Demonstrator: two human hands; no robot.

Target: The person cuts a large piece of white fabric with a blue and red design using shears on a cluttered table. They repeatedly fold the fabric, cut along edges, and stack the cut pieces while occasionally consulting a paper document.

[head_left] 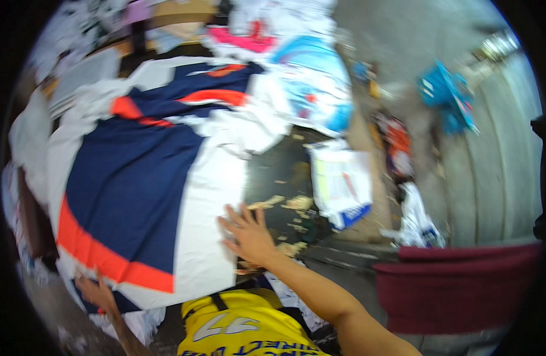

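A large white shirt with navy panels and red bands lies spread over a dark worktable, its collar end away from me. My right hand is open, fingers spread, at the right edge of the shirt's lower part, where the white fabric meets the dark surface. My left hand is open at the lower left corner of the shirt, on or just over a navy part; blur hides whether it touches. Neither hand holds anything that I can see.
Folded paper and light-blue printed fabric sit at the table's right. Heaped white cloth is at the back, stacked pale sheets at the back left. A blue plastic object and maroon fabric are farther right.
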